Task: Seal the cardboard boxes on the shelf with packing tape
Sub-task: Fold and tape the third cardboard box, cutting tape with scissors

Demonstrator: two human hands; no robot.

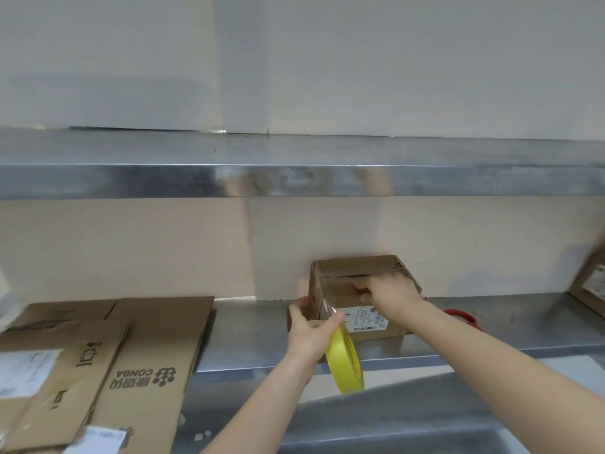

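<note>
A small brown cardboard box (340,283) with a white shipping label stands on the steel shelf (248,335), against the back wall. My right hand (386,291) lies on its top flaps with the fingers pressing across the seam. My left hand (309,329) is at the box's left side and grips a yellow roll of packing tape (345,362). A clear strip of tape runs from the roll up toward the box's left edge.
Several flattened cardboard boxes (108,365) lie stacked on the shelf at the left. A red-rimmed object (461,317) sits on the shelf right of the box. Another box (589,286) leans at the far right edge. An upper steel shelf (294,178) overhangs the workspace.
</note>
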